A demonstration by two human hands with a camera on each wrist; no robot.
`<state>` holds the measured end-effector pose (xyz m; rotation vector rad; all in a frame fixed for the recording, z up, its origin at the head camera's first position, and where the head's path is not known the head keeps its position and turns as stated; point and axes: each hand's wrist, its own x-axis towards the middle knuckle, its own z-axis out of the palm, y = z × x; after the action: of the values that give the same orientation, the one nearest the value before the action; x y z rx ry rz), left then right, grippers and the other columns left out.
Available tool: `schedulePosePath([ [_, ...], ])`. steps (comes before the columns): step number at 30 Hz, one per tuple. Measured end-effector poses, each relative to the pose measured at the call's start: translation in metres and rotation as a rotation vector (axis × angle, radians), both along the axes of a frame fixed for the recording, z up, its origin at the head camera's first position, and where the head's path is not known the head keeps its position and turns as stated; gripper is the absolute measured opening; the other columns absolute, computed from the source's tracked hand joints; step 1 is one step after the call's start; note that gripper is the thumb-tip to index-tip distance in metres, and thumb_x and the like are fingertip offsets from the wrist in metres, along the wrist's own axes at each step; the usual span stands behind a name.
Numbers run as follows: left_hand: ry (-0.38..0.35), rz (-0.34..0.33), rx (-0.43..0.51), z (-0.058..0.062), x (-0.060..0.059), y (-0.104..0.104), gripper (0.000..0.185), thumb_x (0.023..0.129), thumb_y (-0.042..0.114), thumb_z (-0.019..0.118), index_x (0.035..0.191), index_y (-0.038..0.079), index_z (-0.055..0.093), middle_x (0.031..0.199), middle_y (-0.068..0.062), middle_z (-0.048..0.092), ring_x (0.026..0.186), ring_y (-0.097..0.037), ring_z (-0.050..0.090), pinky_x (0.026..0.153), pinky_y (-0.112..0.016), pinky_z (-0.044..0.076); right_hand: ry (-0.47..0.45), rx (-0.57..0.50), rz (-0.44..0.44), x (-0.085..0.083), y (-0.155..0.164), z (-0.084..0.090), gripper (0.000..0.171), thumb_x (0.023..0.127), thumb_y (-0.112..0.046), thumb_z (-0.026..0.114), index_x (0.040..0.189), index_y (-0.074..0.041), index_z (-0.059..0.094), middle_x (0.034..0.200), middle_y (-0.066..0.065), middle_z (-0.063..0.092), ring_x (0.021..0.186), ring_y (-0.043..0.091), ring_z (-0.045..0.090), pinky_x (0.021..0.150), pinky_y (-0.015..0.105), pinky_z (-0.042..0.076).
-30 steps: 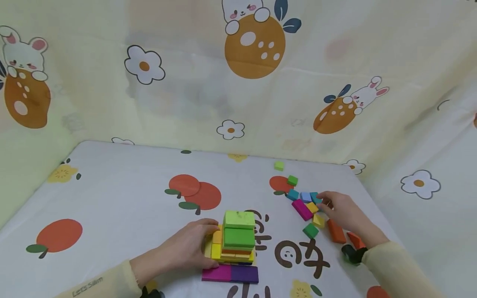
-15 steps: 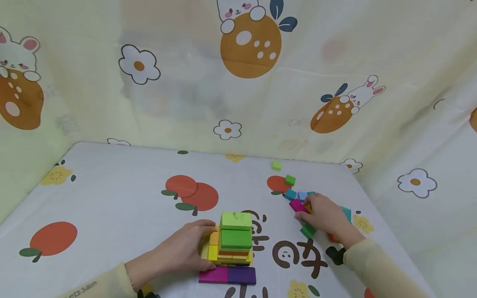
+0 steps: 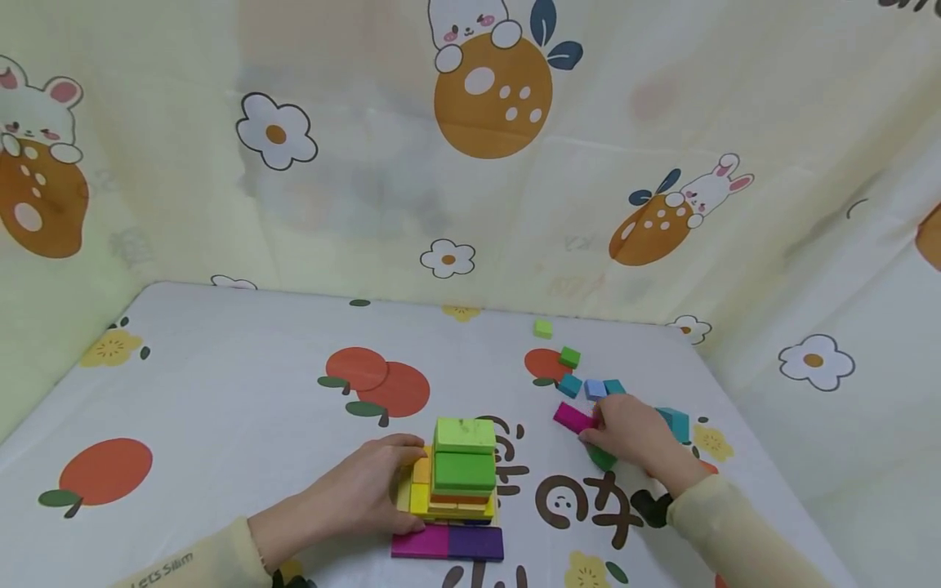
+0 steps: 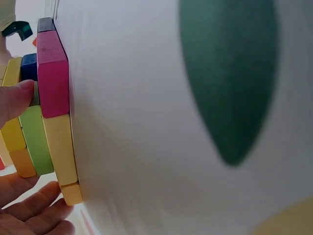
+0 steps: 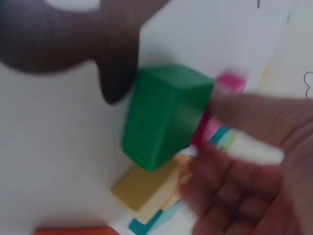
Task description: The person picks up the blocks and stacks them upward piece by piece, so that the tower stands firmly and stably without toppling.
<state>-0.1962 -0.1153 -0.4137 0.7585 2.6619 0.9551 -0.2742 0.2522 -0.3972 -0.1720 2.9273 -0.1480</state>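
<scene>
A stack of coloured blocks stands at the front centre of the table, light green on top, on a magenta and purple base. My left hand wraps round the stack's left side, thumb in front and fingers behind. In the left wrist view the thumb touches the layers beside a magenta base block. My right hand pinches one end of a magenta block at the right. A green cube lies under that hand. The blurred right wrist view shows the green cube and a yellow block.
Loose small blocks lie beyond my right hand: teal, light blue, green and light green. A teal block sits right of the hand. A printed cloth wall closes the table's back and sides.
My right hand slid left from the block cluster onto the magenta block, which has shifted left and turned. The left hand stayed on the stack.
</scene>
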Motion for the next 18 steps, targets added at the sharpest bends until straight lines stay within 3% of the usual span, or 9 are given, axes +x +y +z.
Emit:
schedulePosePath([
  [6, 0.000, -0.002, -0.001, 0.000, 0.000, 0.000, 0.075, 0.070, 0.029, 0.092, 0.131, -0.004, 0.065, 0.139, -0.017, 0.061, 0.128, -0.037, 0.059, 0.108, -0.053, 0.051, -0.045, -0.174, 0.139, 0.013, -0.009, -0.004, 0.034, 0.084, -0.026, 0.085, 0.109, -0.008, 0.070, 0.092, -0.002, 0.063, 0.087, 0.015, 0.055, 0.075, 0.032, 0.056],
  [10, 0.002, -0.007, 0.001, 0.000, -0.001, 0.000, 0.074, 0.070, 0.030, 0.092, 0.131, -0.004, 0.065, 0.140, -0.017, 0.061, 0.128, -0.037, 0.059, 0.107, -0.053, 0.052, -0.056, -0.221, 0.121, 0.020, -0.008, -0.006, 0.038, 0.083, -0.026, 0.086, 0.114, -0.011, 0.070, 0.099, -0.003, 0.066, 0.091, 0.014, 0.058, 0.080, 0.034, 0.060],
  [18, 0.002, -0.006, -0.002, 0.000, -0.001, 0.000, 0.075, 0.070, 0.030, 0.092, 0.131, -0.004, 0.065, 0.139, -0.017, 0.061, 0.128, -0.037, 0.059, 0.107, -0.052, 0.052, -0.038, -0.259, 0.111, 0.019, -0.002, -0.009, 0.036, 0.085, -0.027, 0.084, 0.114, -0.010, 0.073, 0.100, -0.003, 0.068, 0.092, 0.013, 0.061, 0.078, 0.033, 0.061],
])
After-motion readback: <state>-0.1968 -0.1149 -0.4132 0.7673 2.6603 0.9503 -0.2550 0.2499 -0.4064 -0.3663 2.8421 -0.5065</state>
